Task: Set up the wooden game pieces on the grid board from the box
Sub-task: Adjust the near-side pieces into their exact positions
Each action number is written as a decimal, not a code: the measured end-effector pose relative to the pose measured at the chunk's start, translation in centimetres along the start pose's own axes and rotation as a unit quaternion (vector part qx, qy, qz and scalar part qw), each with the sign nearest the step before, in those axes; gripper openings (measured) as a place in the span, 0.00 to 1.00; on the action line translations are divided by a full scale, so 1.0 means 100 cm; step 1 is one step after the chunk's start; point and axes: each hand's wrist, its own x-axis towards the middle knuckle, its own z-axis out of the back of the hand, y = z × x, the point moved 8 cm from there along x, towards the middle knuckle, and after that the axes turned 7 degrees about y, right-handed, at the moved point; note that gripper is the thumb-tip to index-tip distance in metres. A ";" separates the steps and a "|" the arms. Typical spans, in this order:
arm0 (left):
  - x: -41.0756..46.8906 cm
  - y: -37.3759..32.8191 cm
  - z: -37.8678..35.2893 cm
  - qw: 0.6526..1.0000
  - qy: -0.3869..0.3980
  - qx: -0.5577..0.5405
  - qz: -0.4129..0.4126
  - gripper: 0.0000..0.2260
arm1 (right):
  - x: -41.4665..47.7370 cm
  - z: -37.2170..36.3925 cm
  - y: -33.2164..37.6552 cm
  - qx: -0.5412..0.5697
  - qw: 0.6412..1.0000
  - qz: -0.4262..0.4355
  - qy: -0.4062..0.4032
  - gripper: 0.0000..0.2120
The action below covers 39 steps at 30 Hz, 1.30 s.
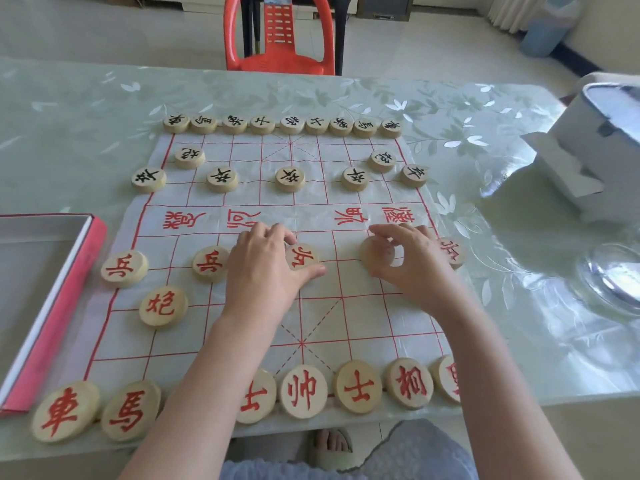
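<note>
A white grid board (242,317) with red lines lies on the table. Black-lettered wooden pieces (290,179) fill its far rows. Red-lettered pieces (303,391) line the near edge, with more in the soldier row. My left hand (266,271) pinches a red soldier piece (302,260) at the board's middle between thumb and fingers. My right hand (408,261) grips another round piece (376,254), lettering hidden, just right of it. Another red soldier (452,252) sits at the right edge behind my right hand. The red-rimmed box (52,299) lies at the left.
A white cardboard box (588,150) stands at the right, a glass dish (613,275) nearer along that edge. A red plastic chair (278,36) stands beyond the table's far side. A blue bin (547,29) is on the floor, far right.
</note>
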 end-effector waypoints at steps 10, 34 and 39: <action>-0.004 -0.019 0.002 0.990 0.074 -0.087 -0.084 0.24 | 0.002 -0.003 -0.003 0.013 0.999 -0.033 -0.008 0.27; 0.004 0.008 0.000 0.996 0.023 -0.079 -0.023 0.23 | 0.002 -0.002 -0.007 0.009 0.999 -0.034 0.002 0.26; 0.004 0.007 -0.002 0.996 0.030 -0.085 -0.030 0.22 | 0.002 -0.002 -0.004 0.009 0.999 -0.032 0.011 0.26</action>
